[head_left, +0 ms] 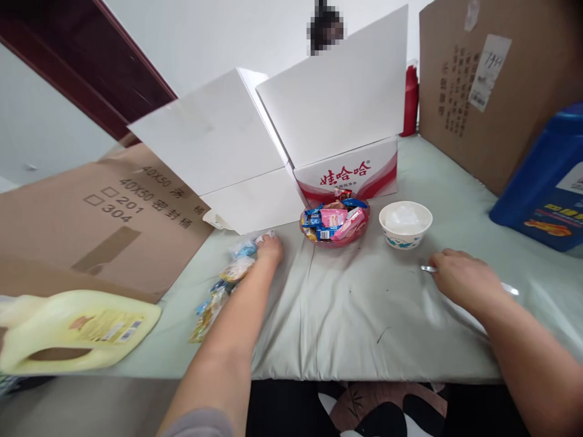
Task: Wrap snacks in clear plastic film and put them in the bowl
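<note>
My left hand (270, 249) reaches to the far end of a row of snack packets (237, 269). Its fingers are closed on a small whitish packet (272, 233), mostly hidden under them. Over on the right, my right hand (464, 278) lies low on the cloth with curled fingers around a thin shiny metal utensil (428, 269). Both ends of the utensil stick out; its kind is hidden. Between the hands stand a pink bowl (334, 241) heaped with wrapped snacks (334, 217) and a white paper bowl (405, 240) holding something clear and whitish.
An open white carton (350, 173) stands behind the bowls. Brown cardboard boxes (155, 243) flank both sides. A yellow jug (86, 331) lies at left; a blue jug (546, 182) is at right. Behind the carton are a red bottle (411, 100) and a person (325, 30).
</note>
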`<state>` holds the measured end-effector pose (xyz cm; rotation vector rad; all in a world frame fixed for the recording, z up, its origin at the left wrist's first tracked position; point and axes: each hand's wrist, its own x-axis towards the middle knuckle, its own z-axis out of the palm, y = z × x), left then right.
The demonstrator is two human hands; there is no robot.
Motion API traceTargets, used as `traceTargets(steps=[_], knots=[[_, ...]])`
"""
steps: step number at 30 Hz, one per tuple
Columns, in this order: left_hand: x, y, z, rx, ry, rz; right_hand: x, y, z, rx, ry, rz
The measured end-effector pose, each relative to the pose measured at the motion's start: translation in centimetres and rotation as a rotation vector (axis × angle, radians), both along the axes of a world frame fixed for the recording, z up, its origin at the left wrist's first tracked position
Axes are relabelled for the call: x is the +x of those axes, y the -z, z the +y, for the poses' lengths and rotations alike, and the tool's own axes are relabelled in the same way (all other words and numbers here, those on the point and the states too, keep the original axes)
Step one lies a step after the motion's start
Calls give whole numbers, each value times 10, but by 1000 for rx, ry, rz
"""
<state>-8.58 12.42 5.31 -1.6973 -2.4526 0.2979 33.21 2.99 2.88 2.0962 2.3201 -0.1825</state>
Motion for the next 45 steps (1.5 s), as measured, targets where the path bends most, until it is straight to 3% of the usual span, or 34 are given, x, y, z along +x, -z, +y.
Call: traceTargets(steps=[4,9,11,14,17,19,23,27,31,33,35,38,41,43,45], knots=[[23,3,-27,3,172,12,-8,3,-3,80,-104,-31],[64,4,-98,-27,401,6,-28,2,-17,208,-199,43],[84,4,-123,-4,627,-50,-38,-1,-23,255,-241,100],[111,4,-140,-49,1130,-329,-49,-6,-27,325,-301,197],[125,12,-136,-83,1359,-628,-54,-8,-28,405,-377,293],[125,20,-129,-43,1354,-874,-57,-7,-29,448,-446,341],[112,30,-118,118,1154,-1230,-72,-5,-37,404,-623,333],[105,36,-116,158,956,-1128,-80,-9,-42,224,-693,250],[106,40,-117,75,835,-1004,-61,-13,-30,126,-447,114],[107,40,-118,91,852,-1006,-51,-12,-23,133,-282,44],[107,38,-119,132,901,-1015,-51,-9,-20,212,-225,96],[109,35,-121,197,1009,-1037,-68,-6,-27,329,-449,403],[111,34,-122,216,1085,-1055,-87,-5,-37,302,-674,574],[112,34,-122,208,1097,-1050,-89,-5,-38,297,-637,606],[111,34,-119,198,1081,-1038,-82,-5,-32,317,-510,647]])
